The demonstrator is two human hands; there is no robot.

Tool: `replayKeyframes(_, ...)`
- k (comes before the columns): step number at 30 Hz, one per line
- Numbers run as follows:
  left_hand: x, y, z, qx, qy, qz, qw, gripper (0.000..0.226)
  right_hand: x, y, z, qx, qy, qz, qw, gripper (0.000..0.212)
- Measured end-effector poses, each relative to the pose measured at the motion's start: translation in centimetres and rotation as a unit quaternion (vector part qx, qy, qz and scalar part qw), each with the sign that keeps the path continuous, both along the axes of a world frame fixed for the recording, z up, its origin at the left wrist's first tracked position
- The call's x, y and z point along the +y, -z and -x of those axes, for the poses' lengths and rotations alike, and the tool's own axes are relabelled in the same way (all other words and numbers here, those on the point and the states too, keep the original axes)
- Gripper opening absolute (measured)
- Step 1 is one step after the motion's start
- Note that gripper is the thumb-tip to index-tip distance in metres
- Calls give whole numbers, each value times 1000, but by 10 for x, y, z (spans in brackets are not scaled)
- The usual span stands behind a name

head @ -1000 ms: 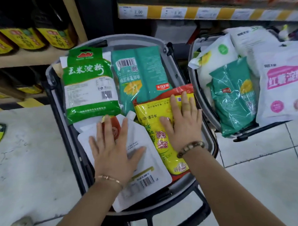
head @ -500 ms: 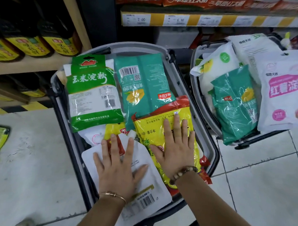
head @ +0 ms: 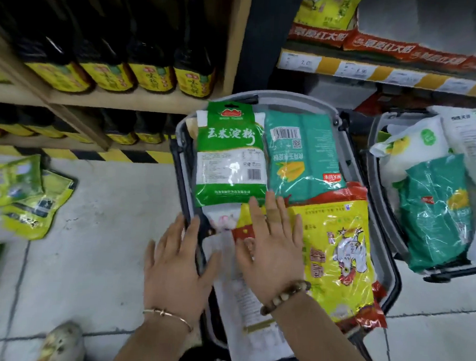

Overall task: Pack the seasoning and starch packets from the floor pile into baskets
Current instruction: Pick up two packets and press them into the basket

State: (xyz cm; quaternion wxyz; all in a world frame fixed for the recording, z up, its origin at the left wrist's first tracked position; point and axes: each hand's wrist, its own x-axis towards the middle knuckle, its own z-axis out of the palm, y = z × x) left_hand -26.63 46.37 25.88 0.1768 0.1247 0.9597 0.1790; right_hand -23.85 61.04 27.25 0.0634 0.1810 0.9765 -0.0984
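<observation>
Left grip (head: pixel 175 270) off the white pouch (head: pixel 242 295): slid left, fingers spread, now across the left rim of the near basket (head: pixel 297 97), only the thumb over the pouch. Right grip (head: pixel 272 244) off the yellow chicken seasoning packet (head: pixel 337 253), shifted left over the red-and-yellow packet (head: pixel 246 224) and the pouch's top. Chicken print now uncovered. My head has turned left: yellow-green floor packets (head: pixel 31 198) now in view.

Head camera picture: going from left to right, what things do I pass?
Pile of yellow-green plastic packets on the floor → left hand → right hand → yellow plastic packet with a chicken picture → teal plastic packet in the right-hand grey basket.
</observation>
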Motion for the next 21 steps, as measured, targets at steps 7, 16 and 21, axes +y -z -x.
replayKeyframes(7, -116, -6, 36, -29, -141, -7, 990, 86, -105, -10, 60, -51, -74, 46, 995, 66)
replayKeyframes(16, -299, 5, 82, 9, -264, -3, 965, 70, -271, 3, 141, -163, -163, 120, 966, 68)
replayKeyframes(21, -399, 20, 97, -7, -318, 13, 948, 63, -363, 27, 175, -196, -197, 113, 954, 67)
